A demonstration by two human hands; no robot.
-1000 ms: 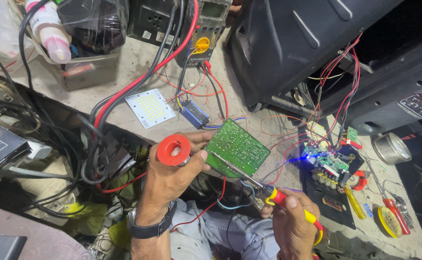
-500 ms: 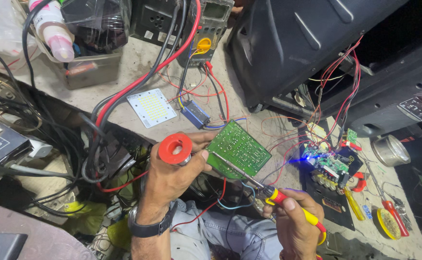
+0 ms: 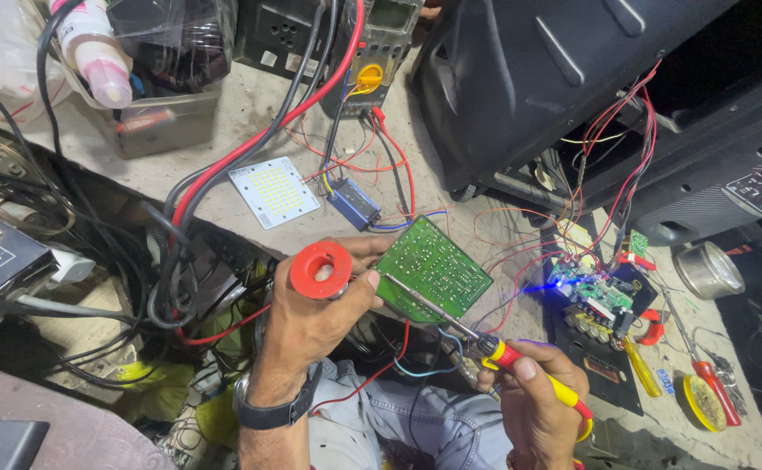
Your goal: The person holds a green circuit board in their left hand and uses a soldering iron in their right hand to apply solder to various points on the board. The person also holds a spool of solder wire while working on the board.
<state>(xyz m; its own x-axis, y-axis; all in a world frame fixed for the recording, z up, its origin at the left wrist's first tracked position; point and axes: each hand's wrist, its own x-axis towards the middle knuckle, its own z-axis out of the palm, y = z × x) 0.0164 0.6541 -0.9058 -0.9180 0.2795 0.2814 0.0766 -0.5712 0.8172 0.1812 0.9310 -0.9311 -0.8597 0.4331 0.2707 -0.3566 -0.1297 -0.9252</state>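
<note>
Nearest, the right hand [image 3: 533, 405] gripped a red-and-yellow soldering iron [image 3: 520, 365], its fingers closed round the handle and its tip resting on the green circuit board [image 3: 433, 270]. The left hand [image 3: 320, 313] pinched that board by its edge and also held a red solder spool [image 3: 321, 271] — both above the lap, short of the desk [image 3: 224, 161]. Good work here probably called for a steady board and brief tip contact. Farther off lay a white LED panel [image 3: 274, 191] and a yellow-dialled meter [image 3: 368, 65].

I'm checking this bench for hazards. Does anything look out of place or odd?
Yes. Loose red and black cables sprawl tangled across the bench, and a small board with a lit blue light sits among bare wires. The left hand holds both a red spool and the green circuit board.
</note>
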